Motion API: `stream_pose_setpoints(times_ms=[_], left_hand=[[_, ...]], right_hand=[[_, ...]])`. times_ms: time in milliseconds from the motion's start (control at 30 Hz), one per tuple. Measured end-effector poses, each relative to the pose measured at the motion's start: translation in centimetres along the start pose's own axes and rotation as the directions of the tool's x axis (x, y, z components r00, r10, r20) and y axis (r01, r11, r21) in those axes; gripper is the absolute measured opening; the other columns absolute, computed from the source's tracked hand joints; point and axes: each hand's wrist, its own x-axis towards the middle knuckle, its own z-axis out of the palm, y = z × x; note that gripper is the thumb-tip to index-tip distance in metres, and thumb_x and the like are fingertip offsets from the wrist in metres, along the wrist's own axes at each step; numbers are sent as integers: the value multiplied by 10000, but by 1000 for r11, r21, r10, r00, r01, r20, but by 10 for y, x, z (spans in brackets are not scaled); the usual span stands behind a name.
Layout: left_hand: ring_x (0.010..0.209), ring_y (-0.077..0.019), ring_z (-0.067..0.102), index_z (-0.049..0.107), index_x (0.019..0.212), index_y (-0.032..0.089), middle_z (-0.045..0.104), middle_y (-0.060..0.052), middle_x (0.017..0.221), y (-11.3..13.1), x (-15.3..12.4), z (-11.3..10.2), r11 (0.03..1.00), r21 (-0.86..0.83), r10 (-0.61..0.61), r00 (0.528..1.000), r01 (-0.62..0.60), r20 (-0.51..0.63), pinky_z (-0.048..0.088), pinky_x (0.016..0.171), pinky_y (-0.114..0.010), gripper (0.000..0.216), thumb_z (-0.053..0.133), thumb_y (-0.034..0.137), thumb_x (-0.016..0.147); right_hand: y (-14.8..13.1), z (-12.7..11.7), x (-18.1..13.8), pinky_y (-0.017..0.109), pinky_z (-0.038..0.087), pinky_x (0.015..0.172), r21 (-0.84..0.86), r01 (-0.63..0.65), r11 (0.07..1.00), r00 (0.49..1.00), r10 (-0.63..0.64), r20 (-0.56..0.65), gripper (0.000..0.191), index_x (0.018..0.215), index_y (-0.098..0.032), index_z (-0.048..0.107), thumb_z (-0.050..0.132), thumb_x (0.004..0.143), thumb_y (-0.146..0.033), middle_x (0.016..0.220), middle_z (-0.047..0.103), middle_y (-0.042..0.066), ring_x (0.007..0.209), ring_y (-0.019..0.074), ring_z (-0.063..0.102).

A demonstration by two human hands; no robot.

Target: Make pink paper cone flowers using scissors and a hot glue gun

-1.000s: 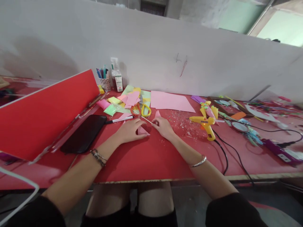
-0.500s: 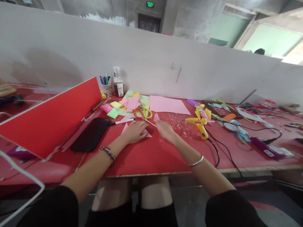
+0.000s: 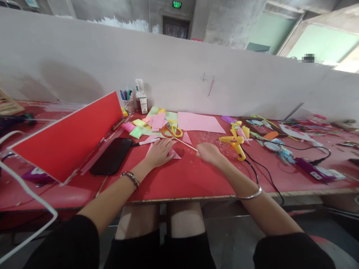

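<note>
My left hand (image 3: 159, 152) lies flat, fingers spread, on a small pink paper triangle (image 3: 174, 153) on the red table (image 3: 182, 179). My right hand (image 3: 206, 152) is closed in a pinch on the end of a thin wooden stick (image 3: 183, 143) that runs up and left toward the orange-and-yellow scissors (image 3: 171, 131). A second small pink triangle (image 3: 186, 138) lies just beyond the stick.
A yellow glue gun (image 3: 235, 144) with a black cord stands right of my right hand. A pink sheet (image 3: 198, 123), coloured paper scraps (image 3: 153, 121), a marker (image 3: 146, 142), a black phone (image 3: 111, 155), a red board (image 3: 70, 134), a pen cup (image 3: 128, 102) and craft clutter (image 3: 291, 138) surround the work spot.
My right hand has slid right, away from the pink triangle, and now pinches the stick's end. My left hand stays on the triangle. The camera has tilted up.
</note>
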Motion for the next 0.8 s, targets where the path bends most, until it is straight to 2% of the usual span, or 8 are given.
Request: stream_pose_setpoints(times_ms=[100, 200, 333, 400, 467, 567, 667, 800], left_hand=[[1084, -238, 462, 453, 1162, 116, 535, -121, 1145, 0, -1, 0, 999, -28, -40, 999, 40, 1, 337, 882, -368, 397, 400, 312, 821], [1086, -245, 454, 438, 1170, 117, 513, -135, 1159, -3, -2, -2, 987, -67, -153, 986, 148, -71, 331, 889, -382, 404, 383, 309, 819], [1129, -238, 398, 400, 1183, 95, 467, -159, 1173, -6, -6, -15, 938, -200, -327, 911, 282, -250, 321, 905, -368, 424, 341, 316, 826], [1144, -226, 377, 389, 1192, 114, 447, -147, 1195, -5, -9, -23, 938, -220, -324, 904, 269, -279, 302, 924, -357, 419, 333, 322, 832], [1130, -226, 391, 412, 1176, 129, 474, -134, 1181, -2, -12, -30, 960, -181, -249, 944, 212, -218, 299, 913, -365, 401, 339, 328, 836], [1057, -209, 464, 472, 1140, 198, 543, -82, 1129, 3, -16, -32, 995, -98, -38, 999, 38, 2, 305, 885, -371, 329, 368, 296, 844], [1032, -193, 499, 537, 1076, 231, 559, -58, 1138, 5, -16, -26, 995, -50, 95, 979, -87, 183, 317, 859, -352, 269, 409, 221, 840], [1023, -183, 517, 583, 1029, 230, 585, -48, 1111, 2, -13, -17, 992, -100, 100, 963, -76, 251, 347, 826, -333, 249, 412, 215, 848]], right_hand=[[12, -4, -15, 279, 422, 664, -25, -46, 999, 999, 46, 0, 277, 940, -61, 625, 414, 764, -95, 955, 628, 208, 914, 265, 598], [26, -5, -31, 266, 404, 649, -38, -87, 995, 996, 87, -21, 268, 914, -71, 624, 398, 779, -114, 938, 635, 183, 906, 254, 596], [35, -2, -45, 238, 350, 571, 6, -102, 995, 988, 102, -119, 261, 828, -123, 624, 368, 787, -153, 831, 653, 116, 805, 214, 607], [31, 2, -46, 227, 312, 533, 65, -35, 997, 990, 44, -135, 241, 789, -153, 618, 377, 775, -163, 779, 653, 80, 741, 186, 605], [22, 7, -44, 223, 288, 517, 114, 45, 993, 990, -29, -136, 230, 773, -171, 615, 386, 766, -161, 761, 652, 61, 712, 167, 600], [4, 14, -36, 224, 293, 526, 122, 114, 986, 984, -95, -150, 228, 772, -182, 617, 390, 770, -167, 798, 656, 67, 751, 178, 603], [-7, 17, -28, 236, 325, 541, 90, 117, 989, 986, -105, -129, 232, 793, -182, 623, 392, 779, -177, 828, 657, 87, 768, 206, 608], [-12, 18, -22, 254, 374, 577, 66, 114, 991, 986, -105, -128, 247, 824, -172, 626, 381, 793, -159, 845, 648, 100, 785, 219, 604]])
